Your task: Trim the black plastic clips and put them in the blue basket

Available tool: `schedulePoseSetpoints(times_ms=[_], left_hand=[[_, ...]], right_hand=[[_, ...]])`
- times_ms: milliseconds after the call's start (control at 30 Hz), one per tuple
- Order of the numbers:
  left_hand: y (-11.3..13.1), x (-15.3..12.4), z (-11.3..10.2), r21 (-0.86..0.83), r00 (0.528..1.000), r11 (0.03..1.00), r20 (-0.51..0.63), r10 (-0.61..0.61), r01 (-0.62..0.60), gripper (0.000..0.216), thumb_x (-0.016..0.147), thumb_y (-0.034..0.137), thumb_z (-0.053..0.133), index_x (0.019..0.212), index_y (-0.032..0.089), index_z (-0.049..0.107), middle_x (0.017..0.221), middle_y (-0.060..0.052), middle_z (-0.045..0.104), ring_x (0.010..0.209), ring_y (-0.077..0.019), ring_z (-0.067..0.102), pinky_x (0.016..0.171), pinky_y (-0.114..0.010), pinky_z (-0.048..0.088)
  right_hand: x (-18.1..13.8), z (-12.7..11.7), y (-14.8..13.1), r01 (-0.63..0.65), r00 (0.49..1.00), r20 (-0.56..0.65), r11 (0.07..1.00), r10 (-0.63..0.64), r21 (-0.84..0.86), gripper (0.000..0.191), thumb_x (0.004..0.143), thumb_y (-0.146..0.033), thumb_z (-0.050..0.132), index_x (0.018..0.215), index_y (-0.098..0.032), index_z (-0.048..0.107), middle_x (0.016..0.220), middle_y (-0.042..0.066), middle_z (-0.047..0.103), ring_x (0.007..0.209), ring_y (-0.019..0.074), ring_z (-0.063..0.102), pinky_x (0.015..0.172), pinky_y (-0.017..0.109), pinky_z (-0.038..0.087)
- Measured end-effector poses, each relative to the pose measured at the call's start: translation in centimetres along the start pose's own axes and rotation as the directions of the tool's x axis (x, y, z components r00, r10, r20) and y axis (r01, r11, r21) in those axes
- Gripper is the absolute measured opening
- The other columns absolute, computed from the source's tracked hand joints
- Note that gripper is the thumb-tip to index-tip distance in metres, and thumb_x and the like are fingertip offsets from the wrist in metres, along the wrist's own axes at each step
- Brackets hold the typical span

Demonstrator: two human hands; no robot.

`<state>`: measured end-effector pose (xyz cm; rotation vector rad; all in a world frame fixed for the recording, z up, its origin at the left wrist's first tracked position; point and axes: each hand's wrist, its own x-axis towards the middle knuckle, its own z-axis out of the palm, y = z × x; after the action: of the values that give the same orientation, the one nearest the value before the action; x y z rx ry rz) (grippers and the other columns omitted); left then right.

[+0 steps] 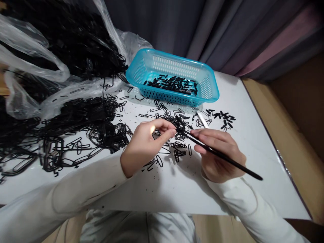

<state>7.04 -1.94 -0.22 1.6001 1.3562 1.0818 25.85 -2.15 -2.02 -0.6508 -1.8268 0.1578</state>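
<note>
My right hand (pixel 219 152) grips a slim black stick-like tool (pixel 227 158). Its thin end points left, close to my left fingertips, and the thicker end sticks out to the lower right. My left hand (pixel 149 141) is closed in a pinch, thumb against forefinger; whatever is between them blends into the dark parts behind. Below and beyond both hands lies a loose pile of small black loop-shaped parts (pixel 179 145). To the right of the pile is a group of short black solid pieces (pixel 224 118).
A blue perforated basket (pixel 211 98) holding many short black pieces stands beyond my hands. At left, a clear plastic bag (pixel 59 72) spills tangled black parts (pixel 83 116) onto the white table (pixel 263 141). A white strip (pixel 201 118) lies before the basket. Curtains (pixel 202 30) hang behind.
</note>
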Motion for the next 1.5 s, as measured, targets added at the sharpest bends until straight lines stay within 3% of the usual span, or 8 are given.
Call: schedulePoseSetpoints(times_ms=[300,467,600,700,967,1133,1500], left_hand=[[-0.2,-0.2,0.1,0.187,0.996,0.982,-0.076,0.036,-0.021,0.012,0.084,0.029,0.063,0.075,0.022,0.068,0.072,0.001,0.071,0.069,-0.0172,0.062,0.079,-0.036,0.044],[-0.3,-0.2,0.0,0.295,0.989,0.954,-0.114,0.089,-0.052,0.01,0.084,0.028,0.063,0.077,0.023,0.067,0.075,0.003,0.072,0.072,-0.0183,0.065,0.092,-0.043,0.036],[-0.8,0.3,-0.1,0.179,0.99,0.984,-0.141,0.016,0.009,0.011,0.083,0.028,0.064,0.075,0.022,0.067,0.074,0.002,0.071,0.07,-0.0172,0.063,0.087,-0.04,0.039],[-0.7,0.4,-0.1,0.089,0.993,0.995,-0.112,-0.027,0.037,0.011,0.082,0.029,0.064,0.075,0.021,0.068,0.073,0.001,0.07,0.071,-0.0164,0.061,0.078,-0.035,0.042],[-0.1,0.0,0.1,0.135,0.998,0.99,-0.046,-0.034,0.04,0.011,0.083,0.029,0.064,0.076,0.023,0.069,0.07,0.004,0.069,0.07,-0.0155,0.062,0.084,-0.037,0.037],[-0.1,0.1,0.1,0.155,0.999,0.987,-0.045,-0.031,0.037,0.01,0.084,0.03,0.064,0.077,0.025,0.069,0.073,0.006,0.07,0.074,-0.0163,0.063,0.092,-0.041,0.03],[0.2,-0.2,0.0,0.18,0.999,0.983,-0.026,-0.033,0.037,0.011,0.083,0.031,0.064,0.075,0.025,0.068,0.077,0.007,0.072,0.081,-0.0182,0.065,0.093,-0.042,0.026]], right_hand=[[0.7,-0.5,-1.1,0.191,0.967,0.191,0.977,-0.17,-0.099,0.036,0.08,-0.005,0.07,0.114,-0.011,0.061,0.097,0.012,0.07,0.102,0.0241,0.069,0.081,0.038,0.064],[1.5,-0.9,-2.4,0.253,0.941,0.27,0.955,-0.205,-0.156,0.023,0.08,-0.007,0.07,0.102,-0.01,0.063,0.092,0.011,0.072,0.098,0.0235,0.071,0.081,0.038,0.065],[1.3,-0.7,-2.2,0.312,0.938,0.199,0.941,-0.283,-0.132,0.017,0.082,-0.009,0.068,0.099,-0.012,0.064,0.089,0.009,0.07,0.096,0.0239,0.071,0.081,0.04,0.066],[0.8,-0.6,-1.5,0.26,0.956,0.167,0.961,-0.242,-0.092,0.027,0.082,-0.006,0.067,0.109,-0.008,0.063,0.094,0.012,0.069,0.099,0.0254,0.069,0.08,0.04,0.065],[0.2,-0.6,-0.8,0.19,0.974,0.127,0.981,-0.186,-0.023,0.041,0.085,-0.007,0.064,0.125,-0.01,0.058,0.099,0.012,0.067,0.101,0.0269,0.069,0.08,0.041,0.064],[0.2,-0.5,-0.9,0.196,0.975,0.104,0.98,-0.194,-0.012,0.042,0.084,-0.007,0.064,0.126,-0.009,0.058,0.099,0.013,0.067,0.1,0.0274,0.069,0.077,0.043,0.065],[0.3,-0.4,-1.1,0.187,0.975,0.132,0.981,-0.178,-0.059,0.04,0.083,-0.006,0.065,0.122,-0.012,0.059,0.098,0.011,0.067,0.099,0.0249,0.069,0.078,0.04,0.065]])
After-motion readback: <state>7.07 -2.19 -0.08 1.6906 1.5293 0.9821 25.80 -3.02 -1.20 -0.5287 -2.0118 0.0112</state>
